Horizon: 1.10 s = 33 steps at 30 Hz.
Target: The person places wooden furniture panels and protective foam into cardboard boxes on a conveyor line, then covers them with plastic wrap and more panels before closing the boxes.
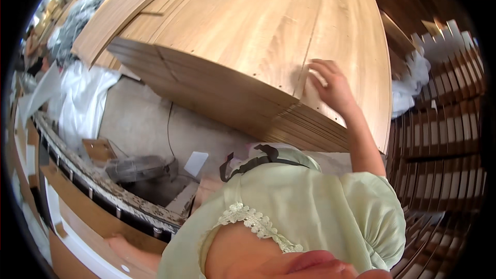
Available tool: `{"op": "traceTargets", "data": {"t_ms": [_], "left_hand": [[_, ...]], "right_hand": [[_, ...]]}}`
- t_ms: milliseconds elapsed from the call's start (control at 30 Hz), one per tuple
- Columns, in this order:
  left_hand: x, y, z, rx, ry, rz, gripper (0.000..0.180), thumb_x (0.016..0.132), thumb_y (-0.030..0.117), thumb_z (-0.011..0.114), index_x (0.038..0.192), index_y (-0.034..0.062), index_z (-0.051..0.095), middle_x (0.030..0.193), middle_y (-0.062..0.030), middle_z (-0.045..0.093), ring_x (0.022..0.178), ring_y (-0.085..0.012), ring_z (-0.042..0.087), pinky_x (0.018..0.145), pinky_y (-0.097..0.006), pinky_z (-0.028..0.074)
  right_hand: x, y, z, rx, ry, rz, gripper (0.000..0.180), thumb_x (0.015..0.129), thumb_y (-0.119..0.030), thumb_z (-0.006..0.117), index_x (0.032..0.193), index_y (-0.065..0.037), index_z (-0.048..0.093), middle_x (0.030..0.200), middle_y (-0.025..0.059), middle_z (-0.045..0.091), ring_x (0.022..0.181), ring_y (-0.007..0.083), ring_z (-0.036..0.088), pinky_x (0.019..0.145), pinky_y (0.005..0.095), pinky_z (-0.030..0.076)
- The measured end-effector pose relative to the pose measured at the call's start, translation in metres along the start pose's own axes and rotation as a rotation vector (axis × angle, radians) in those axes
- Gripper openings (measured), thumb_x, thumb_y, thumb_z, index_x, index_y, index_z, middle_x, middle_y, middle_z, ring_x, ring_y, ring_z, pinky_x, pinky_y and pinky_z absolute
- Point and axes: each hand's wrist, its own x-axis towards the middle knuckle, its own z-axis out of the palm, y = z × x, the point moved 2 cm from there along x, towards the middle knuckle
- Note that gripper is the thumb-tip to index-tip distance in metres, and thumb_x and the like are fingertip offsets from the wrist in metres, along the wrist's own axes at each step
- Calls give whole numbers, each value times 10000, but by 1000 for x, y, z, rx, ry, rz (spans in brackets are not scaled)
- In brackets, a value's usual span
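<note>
A tall stack of light wood-grain panels lies in front of me, with small drilled holes along its near edge. My right hand is over the near right part of the stack, beside a seam between two top boards. Its thumb and fingers are apart, and nothing is in them. At the lower left my left hand rests against a long wood-coloured panel, close to a white strip along it. The fingers of that hand are small and blurred, so their grip is unclear.
A worn metal-edged rail curves along my left. On the floor are a dark, blurred machine-like object, a cable and a white sheet. White wrapping hangs at the left. Many dark brown boards stand stacked at right.
</note>
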Motion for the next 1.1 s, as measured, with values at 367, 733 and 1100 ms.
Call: {"op": "traceTargets", "data": {"t_ms": [367,733,1100], "left_hand": [[-17,107,-20,-407,457,34,447,788,295,621,1102,-10,531,1115,-184,539,1008,-361,526,863,-429,430],[-321,366,-372,-1904,-291,1410,167,746,15,643,912,2,633,891,-125,644,837,-264,618,768,-346,481],[-413,397,-460,-1471,-87,1859,545,778,244,650,1225,5,449,1301,-174,395,1227,-339,347,994,-431,296]], "right_hand": [[-160,149,-62,-391,49,513,336,903,-228,461,1192,-60,500,1269,172,450,1187,344,369,999,429,290],[-255,303,-141,-716,204,762,643,809,-521,531,1279,-93,432,1337,257,338,1217,443,312,998,499,261],[-278,361,-200,71,53,1108,595,876,-477,474,1168,41,491,1109,232,555,1017,334,545,874,347,408]]}}
